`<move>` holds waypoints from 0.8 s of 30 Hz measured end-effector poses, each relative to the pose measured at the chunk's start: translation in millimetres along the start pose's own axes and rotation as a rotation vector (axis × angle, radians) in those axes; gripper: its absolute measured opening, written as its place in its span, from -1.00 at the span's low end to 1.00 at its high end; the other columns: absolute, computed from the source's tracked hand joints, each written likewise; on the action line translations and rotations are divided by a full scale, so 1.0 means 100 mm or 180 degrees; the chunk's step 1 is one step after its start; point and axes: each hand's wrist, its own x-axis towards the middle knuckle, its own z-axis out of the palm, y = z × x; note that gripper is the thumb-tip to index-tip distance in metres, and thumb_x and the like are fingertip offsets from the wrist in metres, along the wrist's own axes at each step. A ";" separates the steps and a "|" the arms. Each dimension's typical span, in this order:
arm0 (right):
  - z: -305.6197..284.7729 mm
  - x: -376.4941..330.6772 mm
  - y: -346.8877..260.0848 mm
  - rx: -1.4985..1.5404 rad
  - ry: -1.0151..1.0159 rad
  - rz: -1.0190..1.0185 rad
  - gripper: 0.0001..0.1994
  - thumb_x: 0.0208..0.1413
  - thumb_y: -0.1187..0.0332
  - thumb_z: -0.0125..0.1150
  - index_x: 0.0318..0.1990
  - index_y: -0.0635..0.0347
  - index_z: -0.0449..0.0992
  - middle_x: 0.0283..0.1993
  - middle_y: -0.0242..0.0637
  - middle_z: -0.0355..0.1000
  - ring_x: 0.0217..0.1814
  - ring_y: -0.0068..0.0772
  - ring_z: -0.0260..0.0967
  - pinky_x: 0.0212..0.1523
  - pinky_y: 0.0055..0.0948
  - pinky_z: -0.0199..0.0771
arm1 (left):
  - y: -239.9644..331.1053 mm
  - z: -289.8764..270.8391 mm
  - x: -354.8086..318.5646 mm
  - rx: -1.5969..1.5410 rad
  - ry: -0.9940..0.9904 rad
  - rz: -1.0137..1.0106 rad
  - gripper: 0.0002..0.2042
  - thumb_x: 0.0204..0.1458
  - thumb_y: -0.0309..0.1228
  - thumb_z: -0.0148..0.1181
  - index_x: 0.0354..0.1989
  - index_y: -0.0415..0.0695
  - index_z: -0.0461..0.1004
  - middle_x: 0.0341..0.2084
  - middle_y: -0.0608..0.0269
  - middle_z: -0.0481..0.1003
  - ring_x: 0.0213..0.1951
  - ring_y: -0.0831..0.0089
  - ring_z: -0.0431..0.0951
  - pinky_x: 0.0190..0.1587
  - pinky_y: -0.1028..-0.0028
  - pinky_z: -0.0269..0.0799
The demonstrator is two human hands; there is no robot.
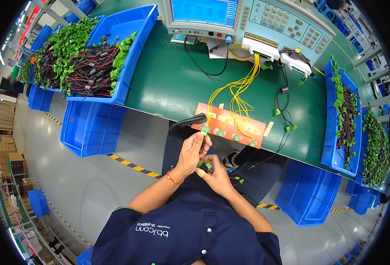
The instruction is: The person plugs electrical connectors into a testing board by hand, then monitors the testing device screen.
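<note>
My left hand (190, 154), with a red cord bracelet at its wrist, is raised to the near edge of an orange test board (230, 115). Its thumb and fingers pinch a green connector (204, 130) at the board's leftmost socket. Just below, my right hand (217, 177) curls around dark and red wires with green connectors (208, 166), partly hidden by the fingers. A yellowish wrap covers one of its digits. Yellow wires (232, 90) run from the tester (287, 22) to several green sockets along the board.
Blue bins of wire harnesses with green connectors stand left (135, 57) and right (336, 152) on the green table (168, 84). A black cable (188, 121) reaches the board's left end. Dark wires (284, 104) hang at its right. Blue crates (93, 128) sit below the table.
</note>
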 end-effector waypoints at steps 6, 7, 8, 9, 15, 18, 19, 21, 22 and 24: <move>-0.08 -0.17 0.02 0.1247 -0.0493 0.0334 -0.70 0.17 0.56 0.13 0.00 0.27 0.20 -0.18 -0.21 0.48 -0.15 -0.46 0.48 -0.06 -0.48 0.47 | 0.14 -0.06 -0.03 -0.0308 0.0057 -0.0291 -0.68 0.27 -0.11 0.03 -0.23 -0.16 0.45 -0.37 0.33 0.48 -0.40 0.68 0.41 -0.60 0.72 0.05; -0.15 -0.22 -0.07 0.1238 -0.0498 0.0335 -0.70 0.17 0.56 0.13 0.00 0.27 0.20 -0.18 -0.21 0.48 -0.15 -0.46 0.48 -0.06 -0.48 0.47 | 0.14 -0.12 -0.02 -0.0095 0.0030 -0.0272 -0.69 0.27 -0.14 0.04 -0.20 -0.17 0.47 -0.35 0.32 0.49 -0.41 0.70 0.40 -0.60 0.73 0.04; -0.23 -0.28 -0.19 0.1159 -0.0535 0.0272 -0.71 0.16 0.56 0.14 0.00 0.28 0.23 -0.19 -0.23 0.47 -0.15 -0.47 0.49 -0.06 -0.48 0.47 | 0.15 -0.17 -0.01 0.0078 -0.0039 -0.0246 -0.69 0.27 -0.15 0.04 -0.20 -0.18 0.48 -0.35 0.32 0.49 -0.41 0.71 0.40 -0.60 0.73 0.02; -0.32 -0.33 -0.27 0.1088 -0.0568 0.0202 -0.72 0.16 0.56 0.15 0.00 0.29 0.27 -0.20 -0.25 0.47 -0.15 -0.47 0.49 -0.06 -0.48 0.47 | 0.18 -0.20 -0.01 0.0262 -0.0110 -0.0218 -0.70 0.28 -0.17 0.04 -0.20 -0.20 0.50 -0.34 0.32 0.49 -0.40 0.72 0.41 -0.61 0.73 0.00; -0.69 -0.40 -0.55 0.1819 -0.1397 -0.0262 -0.61 0.14 0.60 0.12 0.16 0.33 0.40 0.05 -0.09 0.50 0.13 -0.38 0.43 0.10 -0.49 0.38 | 0.21 -0.28 -0.16 0.1047 -0.0472 0.0039 -0.73 0.26 -0.29 0.06 -0.20 -0.29 0.53 -0.28 0.25 0.48 -0.23 0.56 0.46 -0.22 0.60 0.36; -0.65 -0.26 -0.58 0.1759 -0.0586 0.0199 -0.70 0.14 0.53 0.14 0.04 0.35 0.44 -0.12 -0.04 0.57 -0.15 -0.48 0.51 -0.09 -0.53 0.45 | 0.10 -0.36 -0.20 0.1765 -0.0620 0.0586 -0.81 0.18 -0.40 0.15 -0.17 -0.28 0.53 -0.24 0.22 0.46 -0.12 0.46 0.44 0.02 0.47 0.34; -0.60 -0.19 -0.55 0.1958 -0.0327 0.0287 -0.76 0.16 0.50 0.14 -0.02 0.33 0.45 -0.17 -0.07 0.58 -0.51 -0.76 0.30 -0.48 -0.73 0.25 | 0.07 -0.36 -0.21 0.1768 -0.0619 0.0590 -0.81 0.18 -0.40 0.15 -0.17 -0.28 0.53 -0.24 0.22 0.46 -0.12 0.46 0.44 0.02 0.47 0.34; -0.48 -0.05 -0.53 0.2218 0.0020 0.0349 -0.80 0.18 0.47 0.13 -0.06 0.34 0.46 -0.21 -0.09 0.58 -0.68 -0.88 -0.04 -0.67 -0.76 -0.11 | 0.01 -0.35 -0.25 0.2382 -0.0694 0.0991 -0.81 0.11 -0.46 0.22 -0.13 -0.23 0.53 -0.18 0.22 0.43 -0.09 0.46 0.43 0.01 0.48 0.35; -0.45 0.02 -0.55 0.2359 0.0147 0.0410 -0.83 0.21 0.43 0.12 -0.11 0.34 0.48 -0.31 -0.13 0.58 -0.73 -0.87 -0.09 -0.71 -0.74 -0.14 | -0.02 -0.35 -0.26 0.2535 -0.0774 0.1059 -0.70 0.09 -0.46 0.24 0.01 -0.19 0.48 -0.17 0.21 0.40 -0.14 0.45 0.43 -0.01 0.49 0.36; -0.36 0.14 -0.48 0.2358 0.0352 0.0486 -0.83 0.22 0.41 0.13 -0.14 0.33 0.49 -0.36 -0.16 0.57 -0.74 -0.87 -0.09 -0.71 -0.73 -0.15 | -0.01 -0.31 -0.34 0.2412 -0.0699 0.0579 -0.64 0.09 -0.47 0.23 0.09 -0.17 0.42 -0.16 0.21 0.38 -0.16 0.46 0.42 -0.03 0.49 0.36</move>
